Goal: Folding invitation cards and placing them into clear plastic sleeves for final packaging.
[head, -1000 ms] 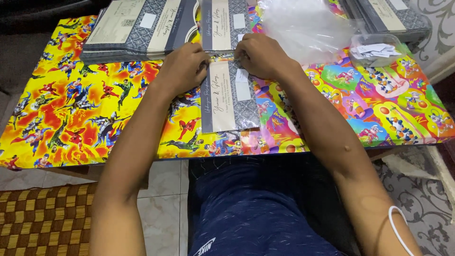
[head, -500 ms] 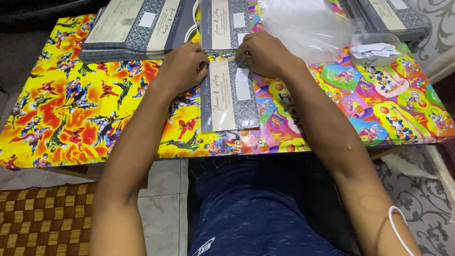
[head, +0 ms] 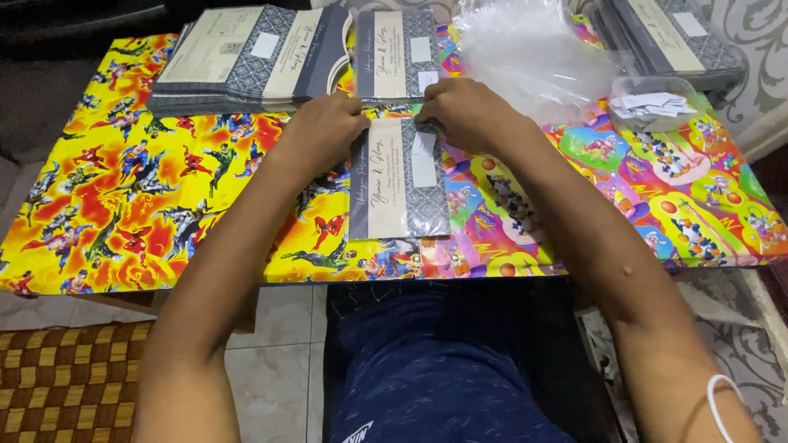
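— So where are your hands?

— Both at the top edge of the grey-and-cream card, which lies flat on the counter in front of me. My left hand presses its upper left corner, fingers curled down onto it. My right hand pinches the upper right corner by the small white label.

— What's around it?

— Just beyond, touching its top edge, another such card. To the left, a stack of cards. Right of my hand, a crumpled clear plastic bag and a clear tub of white slips.
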